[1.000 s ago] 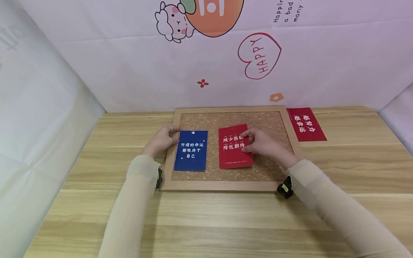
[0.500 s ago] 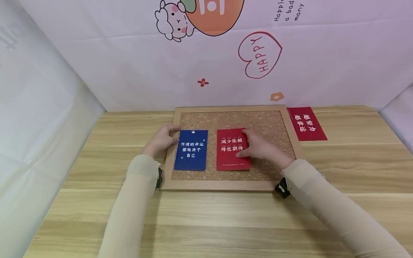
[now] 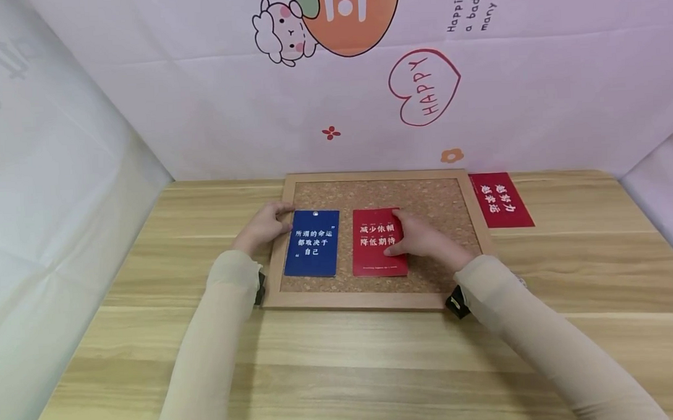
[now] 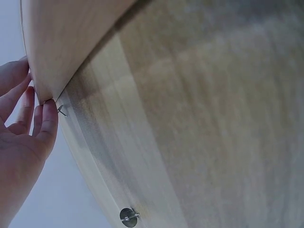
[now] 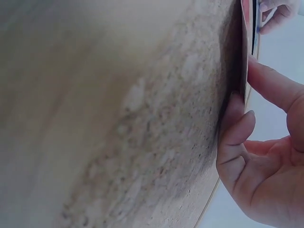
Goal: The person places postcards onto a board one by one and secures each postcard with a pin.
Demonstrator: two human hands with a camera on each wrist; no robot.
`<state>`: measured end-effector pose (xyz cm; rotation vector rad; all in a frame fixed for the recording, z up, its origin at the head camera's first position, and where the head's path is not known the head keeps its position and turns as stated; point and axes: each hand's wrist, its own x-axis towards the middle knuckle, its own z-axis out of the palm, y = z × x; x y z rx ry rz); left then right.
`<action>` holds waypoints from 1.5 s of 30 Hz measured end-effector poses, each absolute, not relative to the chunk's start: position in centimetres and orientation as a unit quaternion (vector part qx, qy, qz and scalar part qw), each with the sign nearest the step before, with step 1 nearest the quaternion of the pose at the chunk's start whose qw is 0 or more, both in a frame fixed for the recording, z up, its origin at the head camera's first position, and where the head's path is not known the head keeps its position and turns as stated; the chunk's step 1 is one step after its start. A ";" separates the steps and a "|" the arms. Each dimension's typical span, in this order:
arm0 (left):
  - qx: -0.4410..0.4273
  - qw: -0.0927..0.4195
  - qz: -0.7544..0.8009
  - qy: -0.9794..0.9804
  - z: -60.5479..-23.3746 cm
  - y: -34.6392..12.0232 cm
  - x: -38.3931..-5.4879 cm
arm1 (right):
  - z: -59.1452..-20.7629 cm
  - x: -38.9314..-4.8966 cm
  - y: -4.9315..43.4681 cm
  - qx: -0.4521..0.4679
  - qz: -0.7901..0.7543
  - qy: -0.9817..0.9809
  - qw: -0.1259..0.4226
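Observation:
A wood-framed corkboard [image 3: 433, 200] lies on the table, with a blue card [image 3: 311, 260] on its left part. White lettering covers the card, and a small pale round spot shows at its top. My left hand [image 3: 265, 227] holds the board's left frame beside the blue card; in the left wrist view its fingers [image 4: 49, 121] meet the frame's edge. Right of the blue card, a red card [image 3: 371, 258] sits over the cork. My right hand [image 3: 423, 236] pinches its right edge, thumb on top and fingers underneath, as the right wrist view shows.
Another red card [image 3: 500, 199] lies at a slant on the table, just right of the board. A white printed cloth [image 3: 228, 127] rises behind the table, and white cloth also hangs at both sides. Some metal hardware [image 4: 128, 217] shows in the left wrist view.
My right hand has shifted the red card slightly left and toward me, and the card now sits straighter. The left hand stays where it was on the frame.

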<state>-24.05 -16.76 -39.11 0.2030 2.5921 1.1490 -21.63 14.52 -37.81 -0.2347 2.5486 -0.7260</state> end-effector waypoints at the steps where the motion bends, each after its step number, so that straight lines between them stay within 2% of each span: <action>1: 0.073 0.148 0.399 0.902 -39.2 -16.8 -24.1 | -37.8 -21.6 14.5 -0.086 -0.263 0.931 0.239; 20: 0.070 0.146 0.386 0.908 -39.2 -16.7 -24.0 | -37.1 -22.2 13.7 -0.086 -0.211 0.936 0.267; 45: 0.071 0.146 0.394 0.904 -39.2 -16.7 -24.0 | -36.0 -22.1 13.2 -0.101 -0.129 0.949 0.270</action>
